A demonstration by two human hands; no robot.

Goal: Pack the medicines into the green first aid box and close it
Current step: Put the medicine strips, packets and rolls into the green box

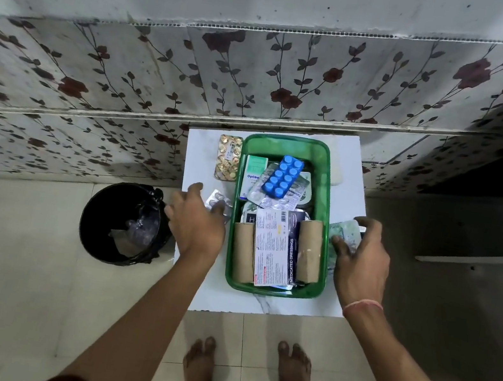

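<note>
One black bin stands on the floor left of the small white table, where one gold blister strip lies just left of the open green box, which holds one blue blister strip, two brown rolls, one dressings pack and some cartons and foil strips too overlapped to count. The left hand rests with fingers loosely spread on a silver blister strip beside the box's left wall, most of the strip hidden beneath it. The right hand, right of the box, pinches a greenish packet between thumb and curled fingers, its print unreadable.
</note>
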